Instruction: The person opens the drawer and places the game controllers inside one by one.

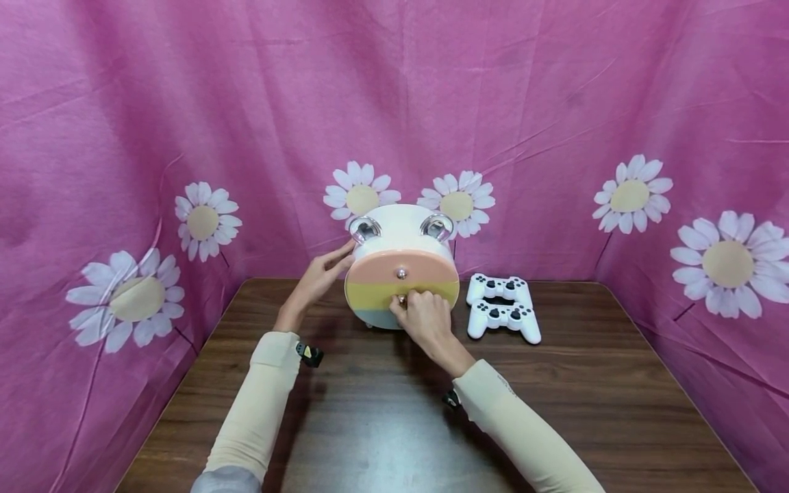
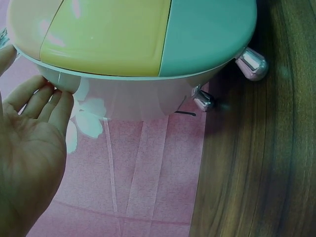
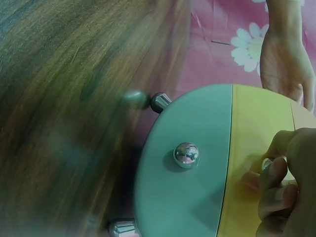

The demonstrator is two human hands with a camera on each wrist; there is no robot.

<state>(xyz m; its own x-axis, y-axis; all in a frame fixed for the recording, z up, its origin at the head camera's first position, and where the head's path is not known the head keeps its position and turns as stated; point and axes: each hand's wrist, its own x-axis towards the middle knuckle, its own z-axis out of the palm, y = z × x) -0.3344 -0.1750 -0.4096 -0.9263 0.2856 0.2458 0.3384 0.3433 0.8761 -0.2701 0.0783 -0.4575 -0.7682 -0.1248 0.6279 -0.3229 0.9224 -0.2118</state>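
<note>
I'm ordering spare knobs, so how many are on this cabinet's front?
3: the top knob on the orange panel, the middle knob on the yellow panel, partly covered by the right hand, and the bottom knob on the teal panel.

Chest (image 1: 397,229): body white. Front banded in three: top drawer (image 1: 376,266) peach, middle drawer (image 1: 368,296) yellow, bottom drawer (image 3: 197,116) teal green in both wrist views, greyer in the head view. Knobs (image 1: 401,273), eyes (image 1: 365,229) and feet (image 2: 253,64) shine silver. Controllers (image 1: 505,320) white, sticks and buttons black. Table (image 1: 370,424) brown, wood grain streaked darker. Curtain (image 1: 431,103) strong pink, printed with daisies (image 1: 630,197): white petals, pale yellow centres, thin dark stems. Sleeves (image 1: 249,411) plain cream; left one shows grey at its lower end. Left wrist gadget (image 1: 313,355) black, yellow mark on it
</note>
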